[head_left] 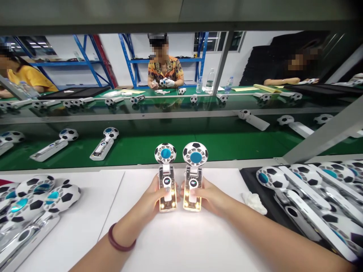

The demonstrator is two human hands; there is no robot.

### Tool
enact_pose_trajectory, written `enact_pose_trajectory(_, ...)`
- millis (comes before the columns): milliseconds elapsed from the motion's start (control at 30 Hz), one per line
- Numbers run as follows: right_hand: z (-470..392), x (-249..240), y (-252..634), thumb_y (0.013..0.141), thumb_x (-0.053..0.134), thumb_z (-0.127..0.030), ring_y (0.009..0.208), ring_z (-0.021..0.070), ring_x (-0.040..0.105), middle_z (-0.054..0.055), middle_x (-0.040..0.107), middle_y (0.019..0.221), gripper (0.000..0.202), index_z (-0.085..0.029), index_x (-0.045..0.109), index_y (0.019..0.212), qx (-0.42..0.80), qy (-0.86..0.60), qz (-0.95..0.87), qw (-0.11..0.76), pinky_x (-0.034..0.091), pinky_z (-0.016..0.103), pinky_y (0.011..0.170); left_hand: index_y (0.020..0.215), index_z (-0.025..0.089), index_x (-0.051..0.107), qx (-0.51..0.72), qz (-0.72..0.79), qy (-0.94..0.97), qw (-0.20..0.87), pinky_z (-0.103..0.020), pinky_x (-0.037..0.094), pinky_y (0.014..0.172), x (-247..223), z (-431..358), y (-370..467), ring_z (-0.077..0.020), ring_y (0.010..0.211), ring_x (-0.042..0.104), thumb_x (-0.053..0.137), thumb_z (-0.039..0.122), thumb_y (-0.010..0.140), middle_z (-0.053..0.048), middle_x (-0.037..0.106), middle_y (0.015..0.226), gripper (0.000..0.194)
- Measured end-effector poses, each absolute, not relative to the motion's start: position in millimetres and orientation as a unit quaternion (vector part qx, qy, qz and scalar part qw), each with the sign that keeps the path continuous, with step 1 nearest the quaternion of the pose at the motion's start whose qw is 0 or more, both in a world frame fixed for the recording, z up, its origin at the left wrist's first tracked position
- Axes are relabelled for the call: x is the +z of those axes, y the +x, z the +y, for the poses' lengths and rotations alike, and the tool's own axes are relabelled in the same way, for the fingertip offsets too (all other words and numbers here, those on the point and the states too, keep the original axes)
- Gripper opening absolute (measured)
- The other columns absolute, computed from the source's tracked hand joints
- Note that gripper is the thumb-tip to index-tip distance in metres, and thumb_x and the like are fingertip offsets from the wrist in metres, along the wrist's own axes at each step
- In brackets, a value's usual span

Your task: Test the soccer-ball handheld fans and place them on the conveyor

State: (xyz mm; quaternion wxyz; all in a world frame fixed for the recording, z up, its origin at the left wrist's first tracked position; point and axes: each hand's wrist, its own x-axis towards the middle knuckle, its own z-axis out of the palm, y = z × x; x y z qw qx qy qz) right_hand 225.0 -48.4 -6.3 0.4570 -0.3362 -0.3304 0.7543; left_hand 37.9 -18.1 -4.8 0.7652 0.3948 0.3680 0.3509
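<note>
My left hand [153, 194] is closed round the lower body of a handheld fan [166, 154] with a white and black football-patterned head and a blue centre. In my right hand [210, 193] a matching handheld fan [195, 157] is gripped the same way. Both stand upright side by side, slightly apart, above the white work surface [187, 241]. Each thumb lies on the front of its clear body, below a round display that reads 100. Small lights glow in both bodies. The fingers behind the fans are mostly hidden.
More football fans [61, 196] are piled at left; several fill a black tray [249, 185] at right, beside a crumpled white cloth [254, 202]. Beyond the table edge, fans lie on a green conveyor belt [141, 145]. A metal post [314, 128] slants at right. Co-workers sit across.
</note>
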Motion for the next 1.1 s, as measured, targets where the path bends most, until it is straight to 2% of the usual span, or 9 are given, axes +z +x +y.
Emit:
enact_pose_trajectory(133, -48.8, -6.6, 225.3, 0.068, 0.065, -0.014, 0.083, 0.0177, 0.061, 0.001, 0.062, 0.087, 0.034, -0.019, 0.053, 0.099, 0.758, -0.303, -0.359, 0.452, 0.047, 0.031, 0.074, 0.105, 0.021, 0.048, 0.351, 0.363, 0.407, 0.762, -0.042, 0.046, 0.077, -4.3, -19.3, 37.5, -0.026, 0.084, 0.061, 0.068, 0.025, 0.068, -0.006, 0.062, 0.091, 0.043)
enact_pose_trajectory(333, -47.5, -3.9, 224.6, 0.072, 0.066, -0.021, 0.082, 0.0177, 0.061, 0.004, 0.064, 0.088, 0.034, -0.018, 0.054, 0.104, 0.761, -0.269, -0.391, 0.442, 0.047, 0.033, 0.077, 0.119, 0.022, 0.041, 0.331, 0.36, 0.419, 0.765, -0.045, 0.044, 0.082, -5.3, -19.2, 37.1, -0.0306, 0.095, 0.059, 0.071, 0.028, 0.067, -0.009, 0.061, 0.102, 0.061)
enact_pose_trajectory(500, -48.3, -2.7, 224.7, 0.074, 0.064, -0.02, 0.083, 0.0174, 0.061, 0.004, 0.063, 0.091, 0.03, -0.017, 0.054, 0.102, 0.76, -0.267, -0.395, 0.44, 0.046, 0.033, 0.078, 0.122, 0.022, 0.041, 0.339, 0.357, 0.422, 0.762, -0.044, 0.043, 0.084, -6.2, -20.3, 37.7, -0.0311, 0.101, 0.057, 0.069, 0.028, 0.07, -0.011, 0.058, 0.111, 0.059)
enact_pose_trajectory(733, -50.7, -4.3, 221.5, 0.069, 0.07, -0.019, 0.085, 0.0194, 0.062, 0.003, 0.063, 0.092, 0.041, -0.019, 0.047, 0.103, 0.763, -0.306, -0.334, 0.461, 0.048, 0.035, 0.076, 0.115, 0.022, 0.042, 0.332, 0.356, 0.41, 0.772, -0.04, 0.046, 0.077, -6.5, -18.9, 38.2, -0.0279, 0.09, 0.06, 0.073, 0.028, 0.065, -0.008, 0.062, 0.097, 0.059)
enact_pose_trajectory(867, -51.0, -2.5, 220.1, 0.068, 0.072, -0.024, 0.08, 0.0193, 0.064, 0.003, 0.063, 0.089, 0.045, -0.02, 0.044, 0.102, 0.763, -0.304, -0.33, 0.465, 0.049, 0.036, 0.075, 0.111, 0.021, 0.042, 0.348, 0.335, 0.39, 0.784, -0.044, 0.047, 0.077, -6.4, -18.9, 39.9, -0.0252, 0.08, 0.061, 0.072, 0.025, 0.065, -0.006, 0.063, 0.09, 0.055)
enact_pose_trajectory(1100, -50.2, -9.2, 222.9, 0.069, 0.072, -0.021, 0.084, 0.019, 0.063, 0.003, 0.062, 0.093, 0.052, -0.02, 0.039, 0.108, 0.768, -0.278, -0.343, 0.463, 0.048, 0.035, 0.077, 0.105, 0.021, 0.043, 0.346, 0.316, 0.412, 0.782, -0.04, 0.047, 0.073, -8.4, -17.8, 39.6, -0.0232, 0.077, 0.061, 0.074, 0.026, 0.064, -0.006, 0.062, 0.09, 0.051)
